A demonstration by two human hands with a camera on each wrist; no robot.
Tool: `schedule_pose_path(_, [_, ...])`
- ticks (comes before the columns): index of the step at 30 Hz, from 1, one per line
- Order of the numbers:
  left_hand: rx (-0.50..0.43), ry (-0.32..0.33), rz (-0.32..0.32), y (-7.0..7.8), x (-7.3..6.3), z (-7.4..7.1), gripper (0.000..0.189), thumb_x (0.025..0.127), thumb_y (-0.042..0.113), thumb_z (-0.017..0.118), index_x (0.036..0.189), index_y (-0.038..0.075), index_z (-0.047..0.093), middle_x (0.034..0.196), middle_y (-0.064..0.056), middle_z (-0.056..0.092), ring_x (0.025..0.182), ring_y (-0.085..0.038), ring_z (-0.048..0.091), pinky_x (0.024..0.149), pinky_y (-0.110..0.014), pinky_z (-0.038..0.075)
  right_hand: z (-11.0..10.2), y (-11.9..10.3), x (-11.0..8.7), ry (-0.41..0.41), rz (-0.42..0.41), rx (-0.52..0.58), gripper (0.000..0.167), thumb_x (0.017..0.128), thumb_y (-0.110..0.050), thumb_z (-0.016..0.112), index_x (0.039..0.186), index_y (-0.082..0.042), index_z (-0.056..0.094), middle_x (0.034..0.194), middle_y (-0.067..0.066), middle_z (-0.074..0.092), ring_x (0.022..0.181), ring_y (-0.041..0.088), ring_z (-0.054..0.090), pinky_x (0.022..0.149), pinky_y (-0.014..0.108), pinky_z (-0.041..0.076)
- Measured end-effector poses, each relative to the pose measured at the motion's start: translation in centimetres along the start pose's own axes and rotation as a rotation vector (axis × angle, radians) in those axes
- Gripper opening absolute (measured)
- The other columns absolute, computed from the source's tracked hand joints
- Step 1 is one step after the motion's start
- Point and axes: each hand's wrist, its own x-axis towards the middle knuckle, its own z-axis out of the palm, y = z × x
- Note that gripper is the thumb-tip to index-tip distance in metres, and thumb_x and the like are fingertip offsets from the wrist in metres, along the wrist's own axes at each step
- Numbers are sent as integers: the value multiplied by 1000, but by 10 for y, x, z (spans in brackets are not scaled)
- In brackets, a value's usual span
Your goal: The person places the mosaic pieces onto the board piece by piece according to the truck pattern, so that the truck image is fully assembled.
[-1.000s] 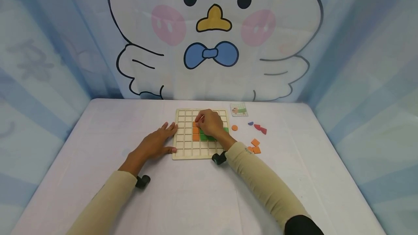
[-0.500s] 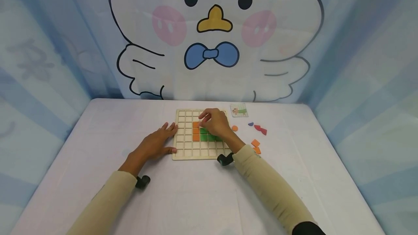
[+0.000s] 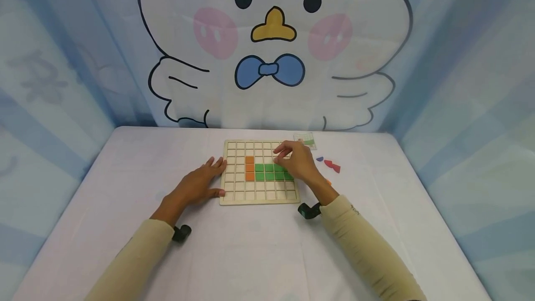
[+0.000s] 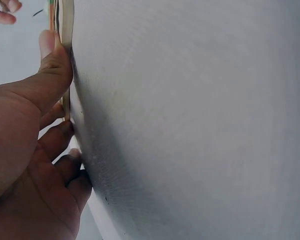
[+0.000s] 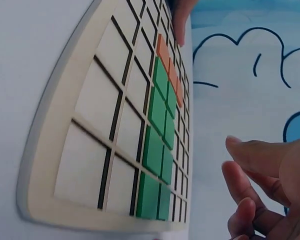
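At the left, the person's left hand [image 3: 200, 182] lies with its fingers spread along the side of the wooden grid board [image 3: 240, 195], thumb touching the same edge nearer the body; that looks like a good brace, and light, even contact should stop the board sliding on the tabletop [image 3: 255, 245]. Just right of that hand, past two columns of bare cells, three orange tiles [image 3: 249, 168] stand in a column, and beside them eight green tiles [image 3: 269, 176] run in two rows toward the right hand [image 3: 298, 159]. They seem to sit flat, though a fingertip check is worthwhile, since a tilted square would crowd its neighbour. The right hand hovers over the board's right side, thumb and forefinger bent toward each other, with a gap and nothing I can see between them. Beyond its knuckles lies a small card [image 3: 309, 142], partly covered; to its right are a blue half-round piece [image 3: 319, 159] and red pieces [image 3: 332, 166], best lifted, I'd say, by their edges. An orange piece [image 3: 329, 182] peeks out beside the wrist.
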Motion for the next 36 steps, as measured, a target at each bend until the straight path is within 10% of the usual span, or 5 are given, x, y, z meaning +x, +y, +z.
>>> schedule_pose_path(20, [6, -24, -35, -3, 2, 3, 97, 94, 41, 79, 169, 13, 25, 178, -11, 20, 165, -43, 16, 127, -67, 29, -73, 81, -16, 111, 235, -122, 22, 100, -18, 76, 122, -13, 74, 118, 13, 74, 102, 32, 65, 90, 45, 57])
schedule_pose_path(36, [7, -27, -42, -4, 5, 5, 98, 94, 41, 79, 170, 14, 23, 178, -9, 18, 166, -40, 14, 128, -65, 28, -74, 100, -9, 39, 326, -204, 24, 100, -16, 74, 123, -10, 73, 118, 17, 75, 107, 36, 67, 94, 48, 56])
